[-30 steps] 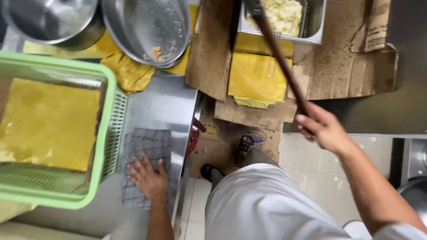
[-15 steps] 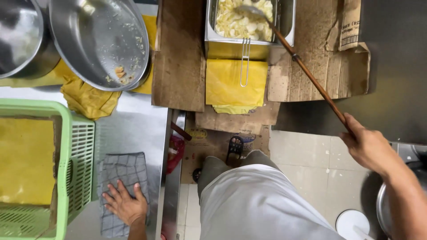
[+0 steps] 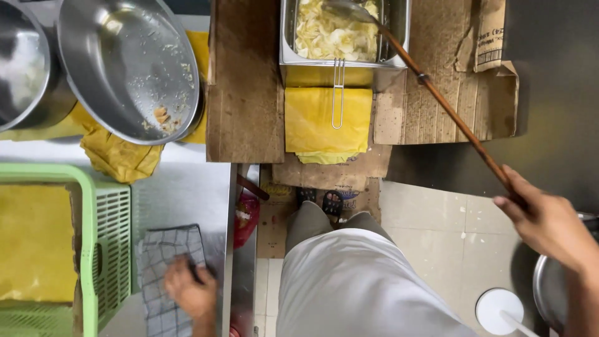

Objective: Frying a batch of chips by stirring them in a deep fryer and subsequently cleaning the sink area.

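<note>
Steel counter [image 3: 187, 193], tiled floor [image 3: 430, 237]; left hand [image 3: 190, 290] flat on checked cloth [image 3: 165, 262], right hand [image 3: 546, 218] gripping wooden handle [image 3: 449, 112].

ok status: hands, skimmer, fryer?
Right hand grips the long wooden handle; skimmer head in the fryer basket of pale chips. Left hand flat on checked cloth. Nothing blocking the handle.

One view only, head-worn, looking almost straight down from standing height. Far from the floor, mid-range to the desk [image 3: 187, 193]. Left hand [image 3: 190, 293] sits at the bottom edge, right hand [image 3: 543, 218] at the right edge; the fryer basket [image 3: 343, 34] lies well beyond both, at the top edge. Own trousers and feet fill bottom centre. No second view to overlap.
</note>
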